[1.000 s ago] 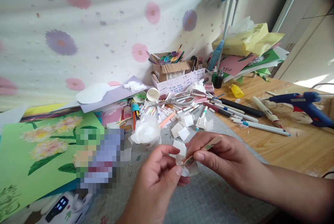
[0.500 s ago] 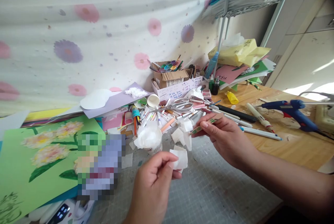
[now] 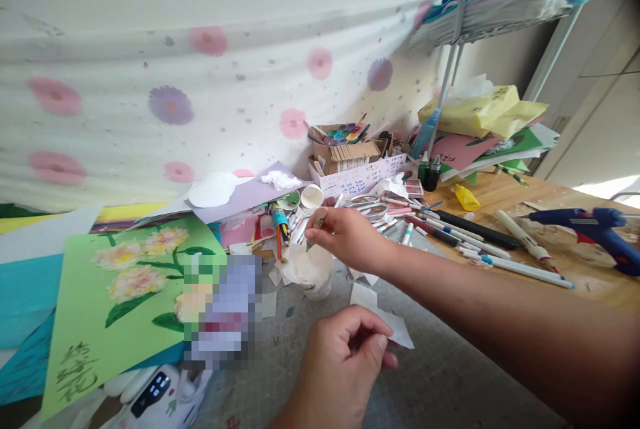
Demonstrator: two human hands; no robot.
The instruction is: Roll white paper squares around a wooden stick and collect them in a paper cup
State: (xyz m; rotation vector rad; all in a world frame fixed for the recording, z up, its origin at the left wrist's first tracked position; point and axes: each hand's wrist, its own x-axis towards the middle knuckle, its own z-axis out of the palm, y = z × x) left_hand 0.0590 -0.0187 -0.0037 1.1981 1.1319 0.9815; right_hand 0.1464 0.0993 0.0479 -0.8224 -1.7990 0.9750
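Observation:
My left hand point(image 3: 345, 366) pinches a thin white paper piece point(image 3: 399, 329) between thumb and fingertips, low over the grey cutting mat point(image 3: 290, 376). My right hand point(image 3: 345, 234) is closed above a paper cup point(image 3: 317, 288) lined with crumpled white paper. Between its fingers is a slim green-patterned tool, now mostly hidden, its lower end pointing toward the cup. Other white paper squares point(image 3: 363, 296) lie on the mat between my hands, partly covered by my left hand and right forearm.
At left lies a green sheet with paper flowers point(image 3: 135, 296), beside a white device with a display point(image 3: 155, 396). Markers point(image 3: 515, 268) and a blue glue gun point(image 3: 595, 226) lie on the right. Behind stands a cardboard box of paints and brushes point(image 3: 345, 152).
My right hand has moved left with the slim tool, from the loose papers to above the cup. My left hand still pinches paper, now lower and further right. The view has shifted.

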